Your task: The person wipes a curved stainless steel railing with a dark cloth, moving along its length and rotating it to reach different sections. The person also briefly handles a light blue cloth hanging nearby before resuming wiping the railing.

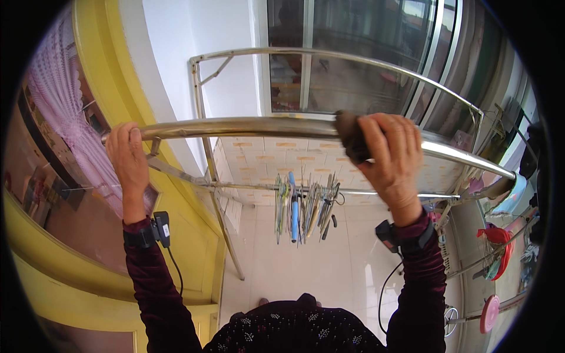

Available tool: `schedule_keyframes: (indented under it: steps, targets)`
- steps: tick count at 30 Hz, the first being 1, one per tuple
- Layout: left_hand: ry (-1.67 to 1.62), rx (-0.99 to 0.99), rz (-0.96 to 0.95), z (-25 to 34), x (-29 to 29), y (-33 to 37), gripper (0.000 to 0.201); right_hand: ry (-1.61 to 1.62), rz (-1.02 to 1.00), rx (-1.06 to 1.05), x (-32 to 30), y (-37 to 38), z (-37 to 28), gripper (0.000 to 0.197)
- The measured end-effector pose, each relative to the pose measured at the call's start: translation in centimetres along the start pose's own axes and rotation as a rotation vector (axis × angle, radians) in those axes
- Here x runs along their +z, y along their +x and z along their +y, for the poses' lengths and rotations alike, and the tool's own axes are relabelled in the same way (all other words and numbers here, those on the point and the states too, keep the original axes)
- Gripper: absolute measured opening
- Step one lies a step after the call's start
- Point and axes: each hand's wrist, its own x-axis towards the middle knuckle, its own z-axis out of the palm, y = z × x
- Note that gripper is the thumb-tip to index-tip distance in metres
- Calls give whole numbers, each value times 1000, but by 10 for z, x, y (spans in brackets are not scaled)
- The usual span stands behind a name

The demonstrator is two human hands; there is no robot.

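Note:
A shiny metal rail (pixel 247 126) of a drying rack runs across in front of me from left to right. Near its left end, my left hand (pixel 129 159) is closed around the tube. My right hand (pixel 393 159) is closed on a dark brown cloth (pixel 351 138), pressed over the rail right of the middle. The cloth bunches out to the left of the fingers, its edges slightly blurred. Below the rail, several clothes hangers (pixel 312 206) hang in a bunch on a lower bar (pixel 376 192); one is thick and blue.
The rack's far rail (pixel 353 57) stands before a sliding window (pixel 359 76). A yellow door frame (pixel 97 53) and a pink curtain (pixel 65 88) are at left. Red cloth (pixel 500 253) and a pink round item (pixel 489 313) hang at right, above a tiled floor (pixel 276 259).

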Motion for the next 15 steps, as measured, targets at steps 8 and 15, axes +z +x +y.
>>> schedule_keyframes:
  steps: [8, 15]
  targets:
    - [-22, -32, -61, -5, 1, -1, 28, -138, 39, 90, -44, -75, 108, 59]
    - [-41, 44, -89, -32, 7, -5, 27, -233, -28, 187, -79, -129, 187, 61]
